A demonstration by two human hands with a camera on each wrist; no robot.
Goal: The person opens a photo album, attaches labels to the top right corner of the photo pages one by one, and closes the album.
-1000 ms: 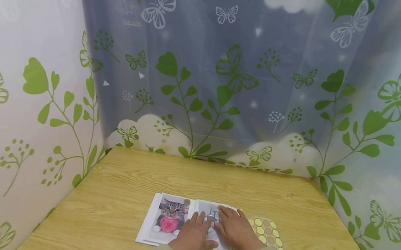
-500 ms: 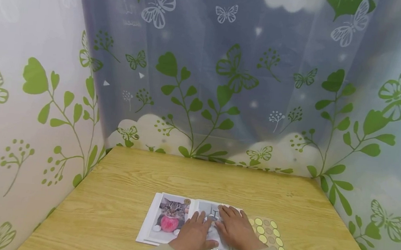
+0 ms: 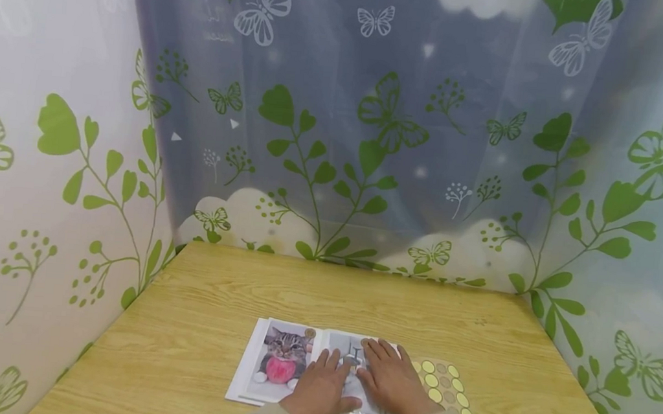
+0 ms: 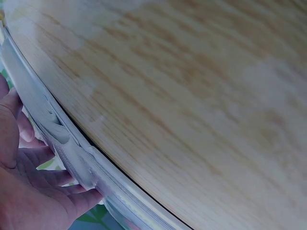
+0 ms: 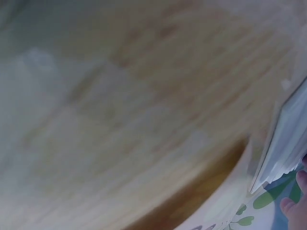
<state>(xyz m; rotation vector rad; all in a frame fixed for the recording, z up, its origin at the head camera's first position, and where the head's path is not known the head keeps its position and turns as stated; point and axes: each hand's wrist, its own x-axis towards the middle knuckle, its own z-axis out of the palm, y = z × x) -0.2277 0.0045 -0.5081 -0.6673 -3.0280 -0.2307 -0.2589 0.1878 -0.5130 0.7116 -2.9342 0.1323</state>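
Observation:
A photo album [image 3: 246,363] lies spread on the table, a cat picture [image 3: 283,359] on its left page and a greyish picture [image 3: 344,344] on its right. My left hand [image 3: 320,388] rests flat across the right page near the middle fold, fingers pointing away from me. Beside it, my right hand [image 3: 394,381] lies on the outer part of that page, fingers extended toward its top edge. Much of the right picture is hidden under both hands. In the left wrist view, the fingertips of the left hand [image 4: 43,191] touch the album's layered pages [image 4: 62,129].
A sheet of round yellow stickers [image 3: 458,386] lies right of the album, partly under the right forearm. The wood-grain table [image 3: 214,289] is enclosed by curtains [image 3: 323,167] printed with leaves and butterflies. One round brown sticker [image 3: 310,333] marks the cat picture's corner.
Both hands keep nearly the same place on the right page. The right hand's fingers have shifted very slightly to the right.

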